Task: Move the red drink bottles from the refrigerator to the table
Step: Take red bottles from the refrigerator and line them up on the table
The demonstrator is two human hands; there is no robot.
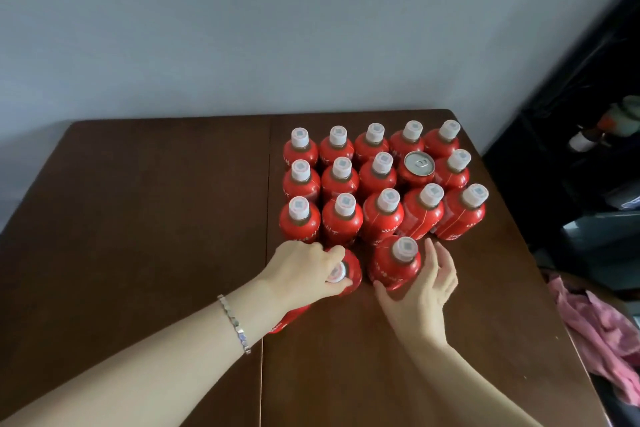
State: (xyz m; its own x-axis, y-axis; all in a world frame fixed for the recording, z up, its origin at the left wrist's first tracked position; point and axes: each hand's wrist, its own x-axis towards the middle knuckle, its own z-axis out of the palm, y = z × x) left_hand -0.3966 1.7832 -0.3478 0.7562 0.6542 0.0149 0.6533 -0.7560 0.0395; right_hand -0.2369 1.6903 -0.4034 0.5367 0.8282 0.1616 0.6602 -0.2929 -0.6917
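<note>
Several red drink bottles (341,180) with white caps stand in three rows on the right half of the dark brown table (156,218). A red can (419,165) with a silver top stands among them in the middle row. In front of the rows, my left hand (304,270) grips the white cap of a red bottle (352,272). More red (289,318) shows under that wrist; I cannot tell whether it is the same bottle. Another red bottle (394,265) stands upright to the right. My right hand (424,291) cups it loosely, thumb at its base, fingers nearly straight beside it.
The table's far edge meets a plain grey wall. A pink cloth (606,333) lies off the table's right edge. Dark shelving (588,135) with small items stands at the right. A seam (266,253) runs down the table's middle; bare wood lies left of it.
</note>
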